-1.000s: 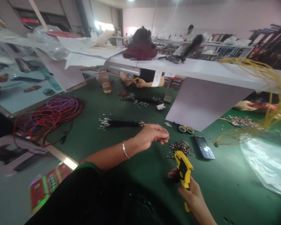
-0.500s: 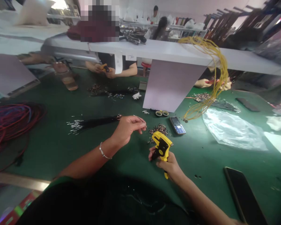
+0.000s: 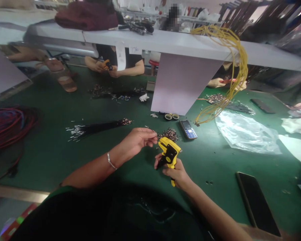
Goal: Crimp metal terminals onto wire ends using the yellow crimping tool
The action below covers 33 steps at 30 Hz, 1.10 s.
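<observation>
Between thumb and fingers, my left hand (image 3: 140, 139) pinches a thin dark wire (image 3: 154, 132), its end close to the tool's jaws. My right hand (image 3: 177, 172) is wrapped round the handles of a yellow and black wire stripper (image 3: 170, 152), jaws pointing up and left. Whether the wire touches the jaws I cannot tell. Behind the stripper lies a heap of small clipped wire bits (image 3: 170, 134). A bundle of black wires (image 3: 100, 127) with pale tips at its left end rests on the green table left of my left hand.
Past the heap are a keypad phone (image 3: 188, 129) and tape rolls (image 3: 172, 116). Yellow wires (image 3: 240, 67) hang from the white shelf (image 3: 180, 43). A clear plastic bag (image 3: 245, 134) and a dark smartphone (image 3: 257, 202) lie right, red cables (image 3: 7, 130) left. Co-workers' hands work across the table.
My left hand has moved slightly down with the wire, and the stripper has come left and up, so the wire's end is now near the jaws. The view has shifted a little.
</observation>
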Motion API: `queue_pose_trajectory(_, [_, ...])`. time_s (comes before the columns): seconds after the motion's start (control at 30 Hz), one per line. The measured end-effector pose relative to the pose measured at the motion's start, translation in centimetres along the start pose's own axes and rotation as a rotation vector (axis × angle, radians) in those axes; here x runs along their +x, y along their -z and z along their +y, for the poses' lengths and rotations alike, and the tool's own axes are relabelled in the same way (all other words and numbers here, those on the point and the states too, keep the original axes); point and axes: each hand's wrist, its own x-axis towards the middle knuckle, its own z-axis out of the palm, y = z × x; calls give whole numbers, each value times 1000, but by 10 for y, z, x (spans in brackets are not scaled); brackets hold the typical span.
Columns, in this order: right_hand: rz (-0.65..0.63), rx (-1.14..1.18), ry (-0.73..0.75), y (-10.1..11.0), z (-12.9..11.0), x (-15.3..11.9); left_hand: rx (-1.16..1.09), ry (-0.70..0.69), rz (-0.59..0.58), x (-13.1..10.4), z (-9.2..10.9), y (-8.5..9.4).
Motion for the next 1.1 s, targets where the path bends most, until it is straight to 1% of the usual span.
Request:
queue_pose_trajectory(0.2, [3, -7, -5, 2, 7, 0, -64, 62, -17, 3, -4, 2])
queue_pose_trajectory(0.43, [3, -12, 30, 6, 12, -1, -148, 118, -83, 6, -9, 4])
queue_pose_trajectory(0.6, [3, -30, 32, 4, 13, -2, -176, 141, -126, 7, -15, 4])
queue_pose_trajectory(0.73, [5, -36, 23, 4, 13, -2, -186, 116, -112, 7, -20, 3])
queue_pose_trajectory(0.93, [6, -8, 49, 6, 19, -1, -222, 91, -79, 6, -21, -1])
queue_pose_trajectory(1.1, [20, -27, 50, 7, 21, 0, -271, 103, -39, 5, -23, -4])
